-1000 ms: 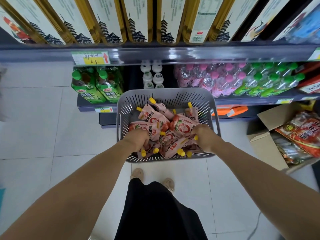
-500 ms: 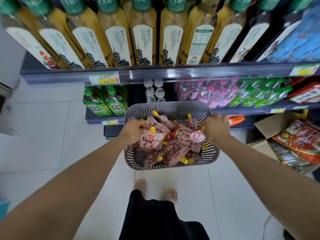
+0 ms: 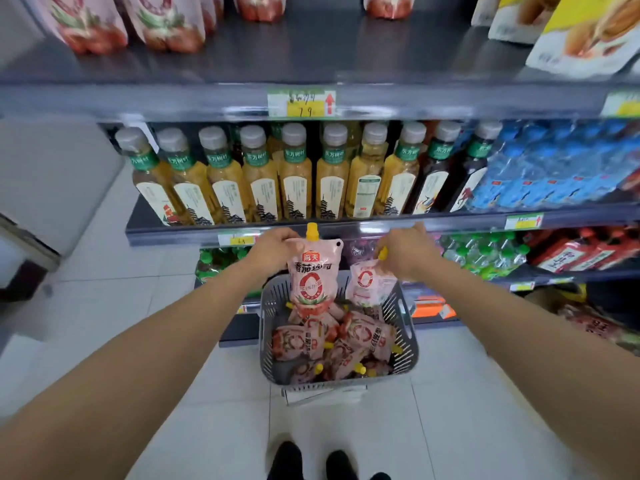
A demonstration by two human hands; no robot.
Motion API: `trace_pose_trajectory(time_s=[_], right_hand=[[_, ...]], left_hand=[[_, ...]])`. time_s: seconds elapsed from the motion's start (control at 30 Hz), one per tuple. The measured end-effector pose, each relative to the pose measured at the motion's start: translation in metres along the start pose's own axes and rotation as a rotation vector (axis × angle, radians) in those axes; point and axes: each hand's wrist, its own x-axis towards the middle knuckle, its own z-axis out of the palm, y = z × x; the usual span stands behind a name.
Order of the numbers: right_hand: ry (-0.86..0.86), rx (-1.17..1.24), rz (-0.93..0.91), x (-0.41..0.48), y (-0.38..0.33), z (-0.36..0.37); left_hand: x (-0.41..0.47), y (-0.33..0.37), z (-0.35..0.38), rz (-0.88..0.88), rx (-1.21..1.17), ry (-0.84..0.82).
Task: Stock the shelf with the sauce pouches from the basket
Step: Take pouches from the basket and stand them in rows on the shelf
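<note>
A grey slotted basket (image 3: 268, 337) stands on the floor below me with several pink sauce pouches (image 3: 367, 337) with yellow caps lying in it. My left hand (image 3: 273, 249) grips the top corner of one pink pouch (image 3: 313, 275), which hangs upright above the basket. My right hand (image 3: 403, 252) holds a second pouch (image 3: 369, 284) by its yellow cap. Both are raised in front of the drinks shelf. On the top shelf (image 3: 311, 57) stand more of the same pouches (image 3: 166, 26) at the left, with dark bare shelf to their right.
Tea bottles (image 3: 298, 178) fill the shelf under the top one, blue water packs (image 3: 554, 171) to their right. Yellow snack bags (image 3: 585, 32) stand at the top right. A price tag (image 3: 301, 102) sits on the top shelf's rail. An open carton (image 3: 595, 317) lies at the right.
Both hands have lifted out of the basket, each with a pouch, and risen to the drinks shelf's height. My view has tilted up, bringing the top shelf with pouches into sight.
</note>
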Motion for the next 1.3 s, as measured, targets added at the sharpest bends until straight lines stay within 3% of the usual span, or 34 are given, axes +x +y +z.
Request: trace_pose_trajectory(time_s=[0.27,0.43,0.63,0.83,1.0,1.3], right_hand=[[0.258,-0.019,-0.125,-0.041,-0.033,-0.098],[0.312,-0.032,-0.115,-0.073,-0.051,-0.155],[0.325,0.125,-0.146,-0.096,-0.066,-0.200],[0.105,0.561,-0.233,-0.094,-0.089,-0.232],[0.168,0.497,-0.326,-0.088,-0.113,-0.251],[0.020,0.763,-0.488,-0.056,-0.164,-0.287]], left_hand=[[-0.049,0.072,-0.044,0.153,-0.036,0.191],[-0.081,0.108,-0.069,0.269,-0.003,0.296],[-0.111,0.136,-0.098,0.335,-0.144,0.417],[-0.135,0.153,-0.138,0.375,-0.202,0.601],[-0.136,0.158,-0.178,0.370,-0.316,0.633],[-0.114,0.167,-0.238,0.403,-0.396,0.683]])
